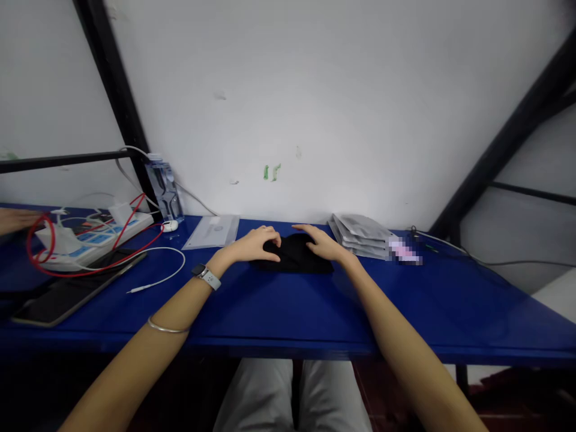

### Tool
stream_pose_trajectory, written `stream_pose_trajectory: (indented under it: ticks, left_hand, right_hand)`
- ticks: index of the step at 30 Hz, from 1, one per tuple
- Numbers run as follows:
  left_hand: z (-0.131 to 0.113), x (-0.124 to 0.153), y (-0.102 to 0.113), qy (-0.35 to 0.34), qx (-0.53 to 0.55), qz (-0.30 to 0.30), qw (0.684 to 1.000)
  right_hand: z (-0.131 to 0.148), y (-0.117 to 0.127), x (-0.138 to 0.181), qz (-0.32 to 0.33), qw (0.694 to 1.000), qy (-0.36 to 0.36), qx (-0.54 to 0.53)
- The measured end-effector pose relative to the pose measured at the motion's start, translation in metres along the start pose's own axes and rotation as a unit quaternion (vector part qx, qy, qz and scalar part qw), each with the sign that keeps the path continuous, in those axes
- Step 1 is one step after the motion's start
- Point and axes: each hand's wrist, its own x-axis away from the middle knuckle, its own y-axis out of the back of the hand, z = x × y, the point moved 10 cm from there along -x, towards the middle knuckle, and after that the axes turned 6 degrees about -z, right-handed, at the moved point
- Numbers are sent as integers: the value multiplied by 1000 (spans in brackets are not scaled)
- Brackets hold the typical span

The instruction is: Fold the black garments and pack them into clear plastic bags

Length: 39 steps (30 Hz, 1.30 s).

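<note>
A small black folded cloth (294, 257) lies on the blue table (279, 306) near the wall. My left hand (254, 245) rests on its left edge, fingers curled down onto the fabric. My right hand (320, 242) lies on its right part, fingers bent and pressing the cloth. A watch and a thin bangle are on my left arm.
A stack of grey flat packets (362, 236) lies right of the cloth, a white sheet (211, 231) to its left. Farther left are a power strip (96, 235) with red and white cables, a water bottle (165, 189), a dark tablet (74, 287), and another person's hand (13, 219).
</note>
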Motion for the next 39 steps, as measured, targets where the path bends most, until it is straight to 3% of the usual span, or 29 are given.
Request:
stream_pose_trajectory:
  ticks: [3, 8, 12, 15, 18, 20, 23, 26, 29, 31, 33, 35, 39]
  left_hand:
    - [-6, -1, -12, 2, -4, 9, 1000]
    - [11, 6, -21, 35, 32, 38, 998]
    - [21, 8, -14, 51, 15, 35, 998]
    - [28, 7, 6, 89, 20, -30, 995]
    - [46, 13, 29, 166, 5, -117, 979]
    - [64, 22, 39, 237, 0, -161, 958]
    - [91, 40, 50, 337, -12, -199, 920]
    - [107, 52, 65, 370, -75, -218, 900]
    - [104, 43, 70, 286, -121, -169, 935]
    - [97, 35, 57, 207, -101, -79, 970]
    - [92, 35, 43, 165, -66, 2, 984]
    - [91, 37, 37, 153, -40, 40, 987]
    - [99, 43, 37, 184, 4, 58, 981]
  right_hand:
    - [20, -10, -1, -8, 1000, -9, 7]
    - [42, -24, -4, 16, 998, -4, 65]
    - [19, 8, 0, -54, 992, -47, 107]
    - [3, 42, 8, -111, 985, -69, 116]
    - [-8, 61, 15, -122, 985, -82, 90]
    - [-6, 58, 18, -91, 992, -67, 52]
    - [-1, 32, 24, 13, 999, -48, 14]
    - [-2, 7, 30, 98, 992, -62, 47]
    - [-1, 4, 29, 98, 988, -59, 100]
    - [1, 10, 26, 77, 990, -53, 106]
    - [1, 18, 24, 54, 994, -49, 87]
    - [-2, 26, 23, 29, 996, -56, 69]
    - [-18, 50, 24, -48, 987, -115, 100]
